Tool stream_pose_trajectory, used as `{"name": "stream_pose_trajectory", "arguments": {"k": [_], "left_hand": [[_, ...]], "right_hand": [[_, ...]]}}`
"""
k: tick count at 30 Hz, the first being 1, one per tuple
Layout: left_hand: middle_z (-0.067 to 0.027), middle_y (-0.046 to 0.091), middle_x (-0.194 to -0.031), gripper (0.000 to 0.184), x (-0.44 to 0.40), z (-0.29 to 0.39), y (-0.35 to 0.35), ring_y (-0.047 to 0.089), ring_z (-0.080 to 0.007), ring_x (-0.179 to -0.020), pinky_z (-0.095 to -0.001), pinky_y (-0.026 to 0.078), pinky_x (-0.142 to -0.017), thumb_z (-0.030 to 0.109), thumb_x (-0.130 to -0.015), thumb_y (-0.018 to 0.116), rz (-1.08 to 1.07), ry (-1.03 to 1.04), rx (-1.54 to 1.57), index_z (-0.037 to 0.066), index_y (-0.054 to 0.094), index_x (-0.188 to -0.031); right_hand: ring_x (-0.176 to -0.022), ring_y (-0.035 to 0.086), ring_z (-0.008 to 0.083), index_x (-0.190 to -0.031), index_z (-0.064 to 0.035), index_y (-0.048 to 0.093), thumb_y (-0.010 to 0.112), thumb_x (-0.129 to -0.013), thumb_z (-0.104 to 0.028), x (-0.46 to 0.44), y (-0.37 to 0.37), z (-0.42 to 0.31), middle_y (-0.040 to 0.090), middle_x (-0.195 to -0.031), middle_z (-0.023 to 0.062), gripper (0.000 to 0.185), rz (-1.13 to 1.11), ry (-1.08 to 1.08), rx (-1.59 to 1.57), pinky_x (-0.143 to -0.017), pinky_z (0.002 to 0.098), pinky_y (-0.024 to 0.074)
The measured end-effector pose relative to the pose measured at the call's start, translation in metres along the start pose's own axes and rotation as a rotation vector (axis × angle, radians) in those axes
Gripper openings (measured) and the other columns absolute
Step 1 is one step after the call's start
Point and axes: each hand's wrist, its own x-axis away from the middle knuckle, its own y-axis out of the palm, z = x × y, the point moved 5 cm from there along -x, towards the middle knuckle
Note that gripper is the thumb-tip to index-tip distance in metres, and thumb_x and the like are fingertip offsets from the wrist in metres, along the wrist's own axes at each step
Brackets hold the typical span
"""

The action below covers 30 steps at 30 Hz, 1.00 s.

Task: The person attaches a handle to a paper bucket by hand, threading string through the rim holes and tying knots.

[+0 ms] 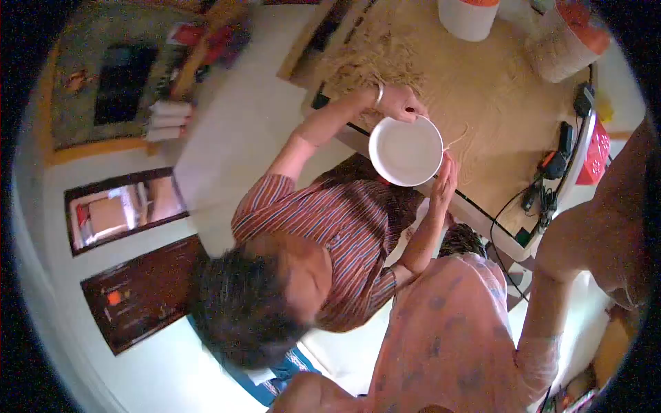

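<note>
At the right edge, a large blurred hand and forearm [561, 282] rise close to the camera. They seem to be my right hand and arm; the fingers run out of view, so their shape and any hold cannot be made out. A patch of skin [313, 394] at the bottom may be part of my left arm; my left hand does not show. A co-worker in a striped shirt [330, 227] sits at the table. That person's two hands hold a round white dish [406, 153] at the table's edge, with a thin strand beside its rim.
On the wooden table [475, 117] lie a heap of tan fibres [379, 62], a white container [468, 19] and a cord-wrapped container [561, 48], both with orange-red inside. Black cables and adapters [551, 165] lie along the right edge, near a red package [593, 155].
</note>
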Motion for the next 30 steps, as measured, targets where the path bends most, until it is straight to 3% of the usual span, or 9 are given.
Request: {"name": "stream_pose_trajectory", "arguments": {"k": [2,4,7,8,11,17,22,27,30], "left_hand": [[-0.0128,0.066,-0.088,0.036,-0.004,-0.013,0.008,0.063,-0.0196,-0.075,-0.0323,0.048,-0.069,0.022,-0.076,0.053,-0.058,0.016,0.003,0.014,0.063,-0.109],[-0.0108,0.066,-0.098,0.038,-0.007,-0.016,0.011,0.063,-0.0218,-0.088,-0.0347,0.048,-0.079,0.022,-0.078,0.051,-0.134,0.024,0.057,0.01,0.06,-0.113],[-0.0089,0.067,-0.082,0.034,0.0,-0.011,0.005,0.062,-0.0175,-0.069,-0.0316,0.048,-0.064,0.02,-0.073,0.052,0.029,0.097,0.122,0.012,0.065,-0.103],[-0.0093,0.065,-0.1,0.04,-0.003,-0.015,0.005,0.061,-0.0206,-0.089,-0.0336,0.048,-0.081,0.022,-0.075,0.052,-0.166,-0.019,0.027,0.007,0.06,-0.111],[-0.0102,0.065,-0.098,0.04,-0.012,-0.029,0.001,0.06,-0.021,-0.088,-0.0342,0.048,-0.079,0.022,-0.074,0.053,-0.08,0.124,-0.009,0.004,0.061,-0.11],[-0.0069,0.065,-0.091,0.037,-0.018,-0.033,0.002,0.059,-0.0153,-0.083,-0.0315,0.048,-0.075,0.019,-0.073,0.055,-0.15,0.048,0.101,0.003,0.063,-0.106],[-0.0029,0.065,-0.084,0.034,-0.032,-0.022,-0.008,0.057,-0.0106,-0.076,-0.0293,0.048,-0.071,0.017,-0.073,0.056,-0.082,0.119,0.172,0.004,0.064,-0.104],[-0.0025,0.065,-0.077,0.03,-0.05,-0.015,-0.012,0.057,-0.0107,-0.068,-0.0268,0.047,-0.061,0.015,-0.072,0.053,-0.156,0.111,-0.026,0.005,0.066,-0.098],[0.001,0.062,-0.071,0.022,-0.064,-0.018,-0.018,0.054,-0.0078,-0.062,-0.0256,0.045,-0.057,0.013,-0.073,0.055,-0.141,0.312,0.015,0.005,0.066,-0.09]], "right_hand": [[-0.095,0.053,0.0225,-0.115,-0.0034,0.056,0.041,-0.094,-0.028,-0.013,0.006,-0.047,0.058,-0.105,0.0109,0.035,-0.112,0.242,-0.055,-0.085,0.0326,0.0407],[-0.111,0.049,0.0287,-0.124,-0.0103,0.049,0.049,-0.091,-0.027,-0.007,0.02,0.025,0.052,-0.118,0.0189,0.037,-0.059,0.548,-0.792,-0.094,0.0372,0.038],[-0.102,0.056,0.0302,-0.121,-0.0133,0.051,0.047,-0.091,-0.041,-0.027,0.03,0.006,0.059,-0.11,0.0134,0.041,-0.063,0.393,-1.1,-0.094,0.0427,0.0411],[-0.099,0.056,0.0279,-0.118,-0.0099,0.052,0.046,-0.093,-0.035,-0.033,0.03,-0.023,0.06,-0.107,0.0143,0.036,-0.06,0.262,-1.188,-0.087,0.0402,0.0453],[-0.091,0.059,0.0244,-0.114,-0.0057,0.053,0.046,-0.094,-0.029,-0.042,0.011,-0.034,0.063,-0.093,0.0105,0.031,0.118,0.164,-1.204,-0.081,0.039,0.0475],[-0.065,0.055,0.0163,-0.106,-0.0031,0.057,0.047,-0.094,-0.021,-0.05,-0.013,-0.059,0.054,-0.069,0.0022,0.024,-0.056,0.017,-1.085,-0.067,0.0329,0.0465],[-0.061,0.051,0.0156,-0.103,-0.002,0.057,0.045,-0.095,-0.019,-0.044,-0.015,-0.095,0.049,-0.065,0.0018,0.023,0.059,-0.004,-0.987,-0.063,0.0328,0.0435],[-0.055,0.04,0.013,-0.096,-0.0003,0.055,0.044,-0.095,-0.018,-0.051,-0.012,-0.109,0.041,-0.061,-0.0006,0.021,0.143,0.095,-0.945,-0.056,0.0274,0.037],[-0.054,0.036,0.0116,-0.098,-0.0002,0.054,0.044,-0.095,-0.018,-0.065,-0.013,-0.099,0.037,-0.06,-0.0017,0.021,0.004,0.037,-0.91,-0.054,0.0271,0.0339]]}}
